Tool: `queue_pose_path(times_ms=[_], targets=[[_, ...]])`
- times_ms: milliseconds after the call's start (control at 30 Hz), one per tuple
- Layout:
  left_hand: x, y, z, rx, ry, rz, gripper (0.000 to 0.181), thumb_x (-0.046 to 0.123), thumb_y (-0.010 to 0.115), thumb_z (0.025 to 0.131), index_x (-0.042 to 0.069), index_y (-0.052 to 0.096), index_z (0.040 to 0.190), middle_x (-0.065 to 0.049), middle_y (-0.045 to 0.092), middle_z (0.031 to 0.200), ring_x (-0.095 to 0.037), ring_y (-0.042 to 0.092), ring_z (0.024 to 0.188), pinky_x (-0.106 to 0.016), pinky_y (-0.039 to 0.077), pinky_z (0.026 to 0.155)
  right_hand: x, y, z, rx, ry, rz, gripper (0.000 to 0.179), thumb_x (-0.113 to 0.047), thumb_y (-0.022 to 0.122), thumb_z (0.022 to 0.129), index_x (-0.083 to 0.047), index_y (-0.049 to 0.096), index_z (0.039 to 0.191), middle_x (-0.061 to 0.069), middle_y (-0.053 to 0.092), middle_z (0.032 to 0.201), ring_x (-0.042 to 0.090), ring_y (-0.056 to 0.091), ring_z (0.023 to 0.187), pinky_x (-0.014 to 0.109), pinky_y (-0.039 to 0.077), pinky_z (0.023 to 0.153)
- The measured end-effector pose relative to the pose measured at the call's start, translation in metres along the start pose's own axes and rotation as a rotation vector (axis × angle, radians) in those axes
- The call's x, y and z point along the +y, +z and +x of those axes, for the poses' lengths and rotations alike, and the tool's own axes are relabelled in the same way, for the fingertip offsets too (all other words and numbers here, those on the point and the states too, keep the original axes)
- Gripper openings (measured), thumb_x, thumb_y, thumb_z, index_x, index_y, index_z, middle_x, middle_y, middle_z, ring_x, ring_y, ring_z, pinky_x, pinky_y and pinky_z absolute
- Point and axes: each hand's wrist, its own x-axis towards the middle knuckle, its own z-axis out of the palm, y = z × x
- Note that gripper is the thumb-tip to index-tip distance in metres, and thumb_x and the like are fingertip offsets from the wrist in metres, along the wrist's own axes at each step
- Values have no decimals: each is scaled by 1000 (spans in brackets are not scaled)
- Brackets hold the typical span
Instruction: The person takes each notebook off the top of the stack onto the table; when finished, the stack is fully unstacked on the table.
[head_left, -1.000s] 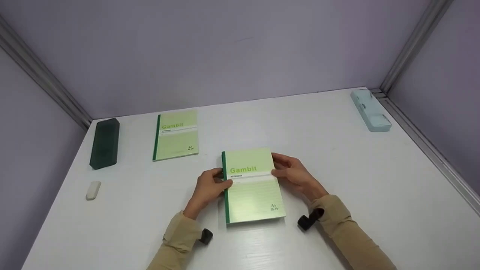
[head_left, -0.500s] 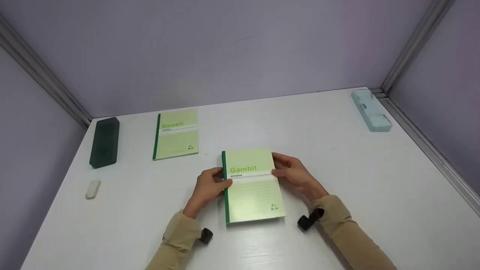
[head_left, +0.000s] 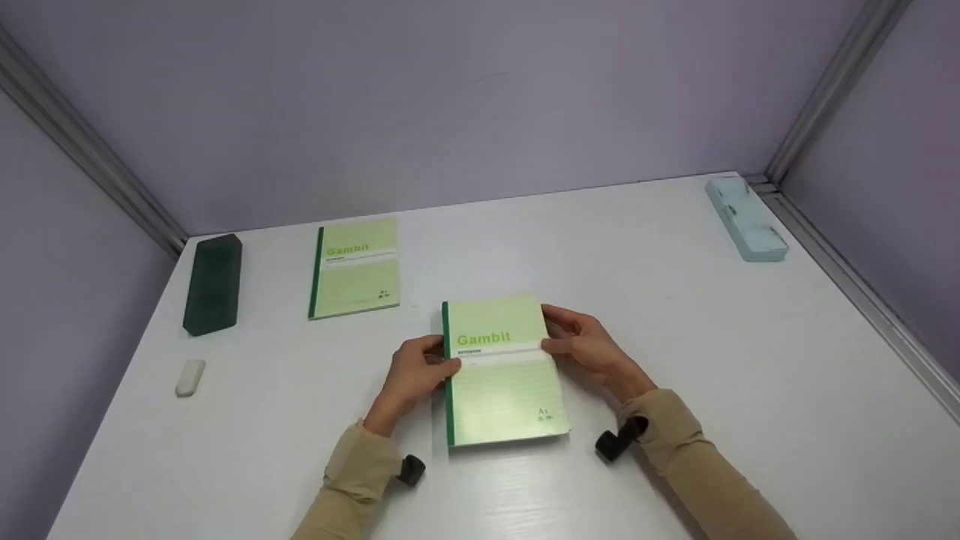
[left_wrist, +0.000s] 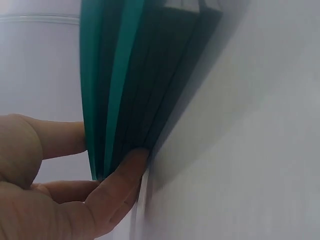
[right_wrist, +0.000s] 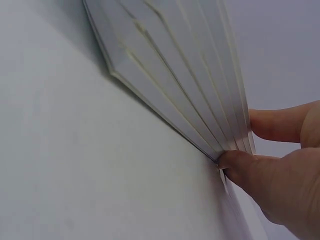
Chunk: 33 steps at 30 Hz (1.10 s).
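A stack of several light green notebooks with dark green spines lies near the front middle of the white table; the top notebook (head_left: 502,394), printed "Gambit", hides most of the others in the head view. At the spine side my left hand (head_left: 415,375) grips the stack, thumb on the cover and fingers low along the spines (left_wrist: 117,85). The right hand (head_left: 592,349) holds the opposite edge, its thumb over the cover. In the right wrist view the page edges (right_wrist: 175,75) fan apart in layers, with fingertips at the lowest one, close over the table.
Another green notebook (head_left: 355,281) lies behind and to the left. A dark green case (head_left: 214,285) and a white eraser (head_left: 190,377) are at the table's left side. The light blue pencil case (head_left: 746,220) sits at the far right corner. Walls enclose the back and sides.
The top notebook and my left hand have shifted very slightly left. A sliver of a layer beneath now shows at its lower right corner. The grip of both hands looks the same.
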Motion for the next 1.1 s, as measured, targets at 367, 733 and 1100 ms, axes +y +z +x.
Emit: queue_pose_path(times_ms=[367, 733, 1100], targets=[[18, 6, 17, -63, -50, -36, 39, 7, 70, 84, -2, 61, 120, -13, 65, 98, -18, 63, 77, -31, 55, 65, -2, -27, -7, 51, 19, -41, 71, 16, 54, 86, 3, 25, 149, 17, 21, 156, 27, 21, 143, 25, 39, 100], [22, -29, 10, -232, 3, -132, 44, 15, 59, 95, 10, 43, 136, -15, 70, 88, -22, 68, 63, -30, 52, 52, 1, -24, 0, 30, 35, -79, 72, 15, 55, 84, 5, 23, 149, 19, 21, 156, 28, 20, 143, 27, 36, 103], [23, -36, 13, -305, -24, -278, 62, 4, 65, 88, 12, 39, 144, -18, 70, 100, -26, 71, 75, -33, 56, 60, 3, -27, 4, -5, 34, -61, 71, 14, 54, 87, 4, 22, 150, 18, 17, 157, 29, 19, 143, 24, 38, 101]])
